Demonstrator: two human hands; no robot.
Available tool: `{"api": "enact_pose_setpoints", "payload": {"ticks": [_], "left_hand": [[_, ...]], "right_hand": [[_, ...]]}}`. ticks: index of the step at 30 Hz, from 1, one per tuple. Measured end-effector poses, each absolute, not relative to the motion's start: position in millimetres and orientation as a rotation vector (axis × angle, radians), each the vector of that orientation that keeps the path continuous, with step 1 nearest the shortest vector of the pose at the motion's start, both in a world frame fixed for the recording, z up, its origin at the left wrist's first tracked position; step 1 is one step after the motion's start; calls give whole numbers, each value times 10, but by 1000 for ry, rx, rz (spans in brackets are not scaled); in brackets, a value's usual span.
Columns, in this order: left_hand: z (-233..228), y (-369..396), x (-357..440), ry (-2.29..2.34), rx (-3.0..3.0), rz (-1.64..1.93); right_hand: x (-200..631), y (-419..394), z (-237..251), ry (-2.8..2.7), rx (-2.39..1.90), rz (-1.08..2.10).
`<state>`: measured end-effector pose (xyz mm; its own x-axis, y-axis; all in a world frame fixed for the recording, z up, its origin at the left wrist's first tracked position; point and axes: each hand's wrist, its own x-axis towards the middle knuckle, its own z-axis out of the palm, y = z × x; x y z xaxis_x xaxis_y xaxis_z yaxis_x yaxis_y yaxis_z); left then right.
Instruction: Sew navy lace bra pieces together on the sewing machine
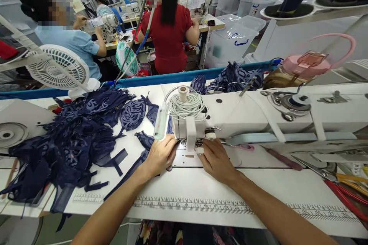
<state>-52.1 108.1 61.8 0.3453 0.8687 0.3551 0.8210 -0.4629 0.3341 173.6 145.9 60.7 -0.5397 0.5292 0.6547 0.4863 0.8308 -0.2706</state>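
A white sewing machine point(238, 113) stretches across the table, with a coil of pale cord point(186, 104) on top of its head. Left of the needle area, my left hand point(162, 155) is closed, fingertips against the machine's foot. A navy patterned fabric piece point(144, 140) runs into its grip, and a long navy strip point(123, 182) trails below the wrist. Just right of the needle area, my right hand point(216, 159) is closed, its fingers bent in under the machine head. Whatever it pinches is hidden.
Navy garment pieces point(83, 138) are heaped at left, near a white fan point(59, 67). More navy fabric point(230, 77) lies behind the machine. At right are a seam ripper-like tool point(283, 157), red-handled scissors point(342, 191) and a pink-lidded jug point(304, 65). Two co-workers sit ahead.
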Motion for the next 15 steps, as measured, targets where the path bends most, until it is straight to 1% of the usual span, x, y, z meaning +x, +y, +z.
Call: {"api": "enact_pose_setpoints", "payload": {"ticks": [5, 9, 13, 15], "left_hand": [[693, 1151, -514, 1732, 2199, 829], [789, 942, -658, 1831, 1933, 919], [921, 622, -773, 1754, 1721, 922], [991, 504, -780, 1665, 1551, 931]], "right_hand": [[1754, 1448, 547, -2268, -694, 115], [1780, 1434, 516, -2291, -670, 115], [1744, 1368, 553, -2277, -612, 108], [1683, 1291, 631, -2280, -598, 223]]}}
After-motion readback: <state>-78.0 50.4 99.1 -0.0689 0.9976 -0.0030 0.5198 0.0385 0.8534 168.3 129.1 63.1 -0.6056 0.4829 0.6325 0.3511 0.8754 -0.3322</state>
